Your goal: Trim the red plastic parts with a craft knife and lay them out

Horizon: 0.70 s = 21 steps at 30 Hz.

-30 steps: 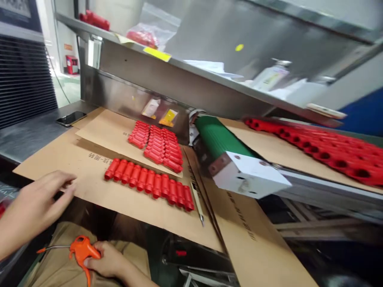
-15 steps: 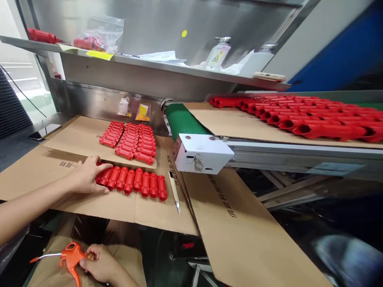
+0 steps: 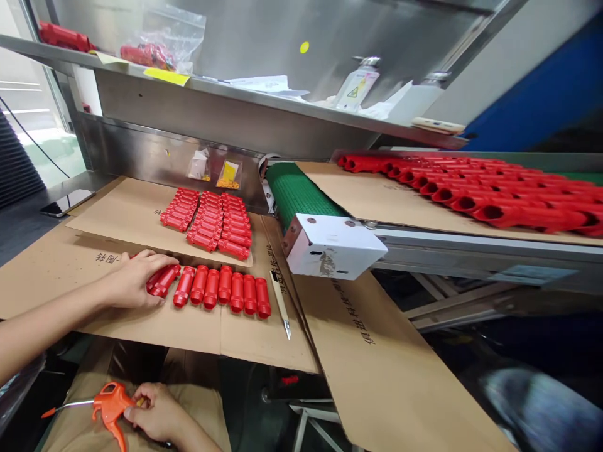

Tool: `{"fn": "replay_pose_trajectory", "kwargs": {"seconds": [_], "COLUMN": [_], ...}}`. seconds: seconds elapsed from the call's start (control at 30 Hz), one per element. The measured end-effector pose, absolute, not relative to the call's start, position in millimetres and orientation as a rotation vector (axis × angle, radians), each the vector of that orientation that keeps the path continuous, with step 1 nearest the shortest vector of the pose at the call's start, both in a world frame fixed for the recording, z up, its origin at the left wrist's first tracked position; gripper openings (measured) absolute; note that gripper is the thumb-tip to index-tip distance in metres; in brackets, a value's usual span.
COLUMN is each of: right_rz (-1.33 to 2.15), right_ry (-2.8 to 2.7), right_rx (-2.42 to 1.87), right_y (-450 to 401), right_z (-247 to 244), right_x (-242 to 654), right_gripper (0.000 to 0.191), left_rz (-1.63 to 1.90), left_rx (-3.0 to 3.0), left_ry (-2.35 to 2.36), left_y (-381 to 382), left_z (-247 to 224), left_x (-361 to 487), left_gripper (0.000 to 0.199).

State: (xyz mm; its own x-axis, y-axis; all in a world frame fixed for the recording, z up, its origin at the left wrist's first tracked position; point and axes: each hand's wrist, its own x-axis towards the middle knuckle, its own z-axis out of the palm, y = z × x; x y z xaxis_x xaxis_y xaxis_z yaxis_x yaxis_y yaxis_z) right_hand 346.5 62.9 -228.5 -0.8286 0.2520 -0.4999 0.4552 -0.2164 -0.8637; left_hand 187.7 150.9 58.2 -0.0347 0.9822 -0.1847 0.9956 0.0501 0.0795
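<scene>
Cardboard (image 3: 179, 323) covers part of the bench (image 3: 19, 232), and a row of red tubes (image 3: 223, 289) lies across it near the front edge. At the row's left end, the left hand (image 3: 132, 279) closes over a few tubes set slightly apart from the rest, its fingers curled around them. Low over the lap (image 3: 210, 402), the right hand (image 3: 157, 411) pinches the rear of an orange air gun (image 3: 113, 405) between thumb and fingers, nozzle pointing left. Just beside the row's right end lies a pale knife (image 3: 281, 306); more red tubes (image 3: 207, 223) form three columns behind
</scene>
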Motion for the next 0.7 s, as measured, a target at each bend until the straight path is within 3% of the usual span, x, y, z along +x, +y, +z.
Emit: {"fn": "replay_pose_trajectory", "kwargs": {"seconds": [0.17, 0.37, 0.5, 0.7], "right_rz": [-2.167, -2.164, -2.168, -2.152], "right_ry": [1.875, 1.896, 1.912, 1.908], "right_rx": [0.857, 0.803, 0.789, 0.766], "right_y": [64, 66, 68, 66], "right_z": [-232, -230, -232, -237], "right_x": [345, 343, 345, 342], "right_gripper": [0.010, 0.014, 0.016, 0.017], "left_rz": [-0.127, -0.128, 0.195, 0.084], "left_rx": [2.057, 1.992, 1.709, 1.507], "left_ry": [2.066, 2.043, 2.396, 2.494], "left_y": [145, 131, 111, 116], "left_z": [60, 61, 62, 60], "left_x": [186, 178, 155, 148], "left_gripper": [0.080, 0.106, 0.078, 0.065]}}
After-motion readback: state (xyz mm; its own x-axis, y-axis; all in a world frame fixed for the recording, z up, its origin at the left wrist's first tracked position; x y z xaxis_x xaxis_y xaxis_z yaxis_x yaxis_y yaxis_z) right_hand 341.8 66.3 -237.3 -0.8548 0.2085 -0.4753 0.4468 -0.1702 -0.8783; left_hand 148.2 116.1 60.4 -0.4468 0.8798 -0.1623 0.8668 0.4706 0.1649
